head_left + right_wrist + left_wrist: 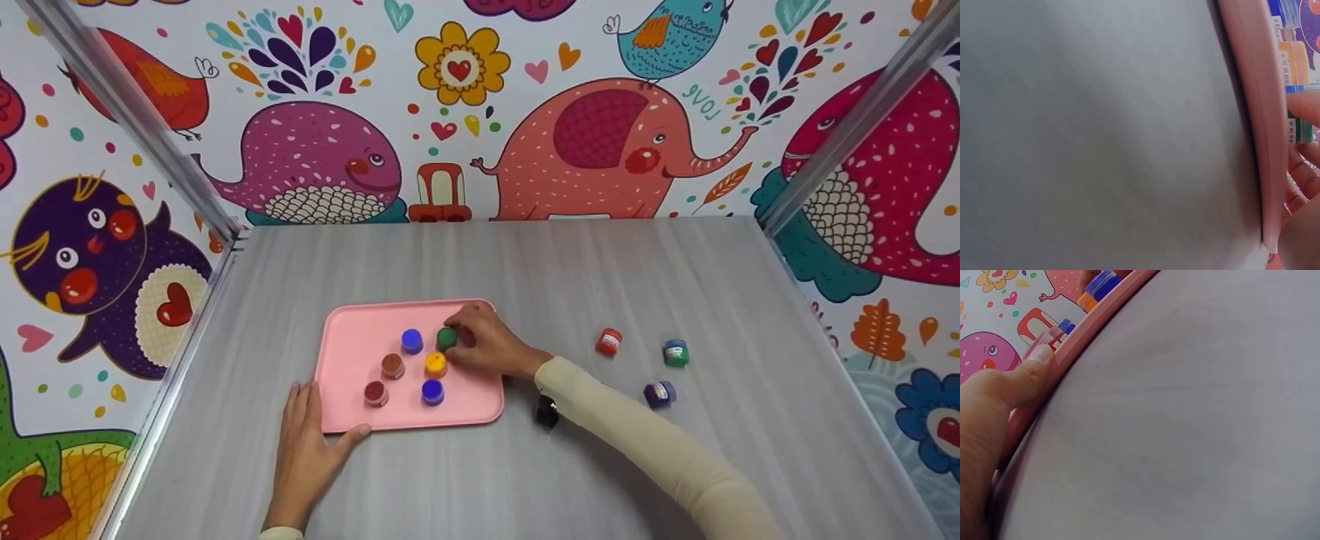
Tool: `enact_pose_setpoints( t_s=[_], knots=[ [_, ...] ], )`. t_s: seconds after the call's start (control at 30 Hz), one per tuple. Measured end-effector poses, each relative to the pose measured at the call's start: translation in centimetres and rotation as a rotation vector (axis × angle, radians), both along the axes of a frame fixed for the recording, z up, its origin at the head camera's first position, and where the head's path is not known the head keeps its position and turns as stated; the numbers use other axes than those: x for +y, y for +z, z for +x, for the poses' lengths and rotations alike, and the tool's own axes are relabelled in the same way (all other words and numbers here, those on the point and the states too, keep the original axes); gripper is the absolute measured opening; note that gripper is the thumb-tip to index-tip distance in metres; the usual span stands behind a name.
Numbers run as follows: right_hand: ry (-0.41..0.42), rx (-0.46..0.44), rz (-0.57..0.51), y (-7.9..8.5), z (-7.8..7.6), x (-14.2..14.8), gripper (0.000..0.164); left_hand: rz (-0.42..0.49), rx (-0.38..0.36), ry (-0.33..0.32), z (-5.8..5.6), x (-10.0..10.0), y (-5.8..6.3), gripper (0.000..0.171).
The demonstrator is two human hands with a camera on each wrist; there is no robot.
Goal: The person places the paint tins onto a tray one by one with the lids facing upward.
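Observation:
My left hand point(311, 450) lies at the near left corner of the pink tray point(345, 322), fingers extended along its side. Its thumb point(1030, 377) rests over the rim in the left wrist view. Above the tray's right part, my right hand point(491, 345) pinches a green paint jar point(447, 337) between thumb and fingers. Close to that jar are a yellow paint jar point(436, 364) and a blue one point(412, 341). A brown jar point(393, 365), a dark red jar point(376, 394) and a violet-blue jar point(432, 392) also stand on the tray.
Right of the tray, a red paint jar point(609, 342), another green jar point(676, 352) and a dark purple jar point(660, 394) lie on the grey table point(525, 262). Printed cartoon walls point(450, 150) and metal posts point(847, 127) border the table.

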State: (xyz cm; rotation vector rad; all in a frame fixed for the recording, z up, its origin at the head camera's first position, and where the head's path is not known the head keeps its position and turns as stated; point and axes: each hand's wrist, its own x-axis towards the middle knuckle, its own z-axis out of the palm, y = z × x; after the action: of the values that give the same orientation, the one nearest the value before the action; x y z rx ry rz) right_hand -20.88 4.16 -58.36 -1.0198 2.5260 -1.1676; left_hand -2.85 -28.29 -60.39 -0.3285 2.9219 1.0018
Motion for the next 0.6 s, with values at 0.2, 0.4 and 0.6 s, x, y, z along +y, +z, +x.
enact_pose_setpoints(
  t_s=[0.2, 0.4, 0.6],
  knots=[
    [0.020, -0.003, -0.020, 1.1, 0.0, 2.2, 0.048, -0.009, 0.017, 0.005, -0.1, 0.2, -0.1, 0.134],
    [0.021, 0.018, -0.028, 2.2, 0.0, 4.8, 0.047, -0.001, -0.036, 0.012, -0.2, 0.2, 0.1, 0.139],
    [0.039, 0.072, -0.032, 2.9, 0.0, 7.6, 0.046, 0.002, -0.059, 0.015, -0.2, 0.1, 0.0, 0.142]
  ],
)
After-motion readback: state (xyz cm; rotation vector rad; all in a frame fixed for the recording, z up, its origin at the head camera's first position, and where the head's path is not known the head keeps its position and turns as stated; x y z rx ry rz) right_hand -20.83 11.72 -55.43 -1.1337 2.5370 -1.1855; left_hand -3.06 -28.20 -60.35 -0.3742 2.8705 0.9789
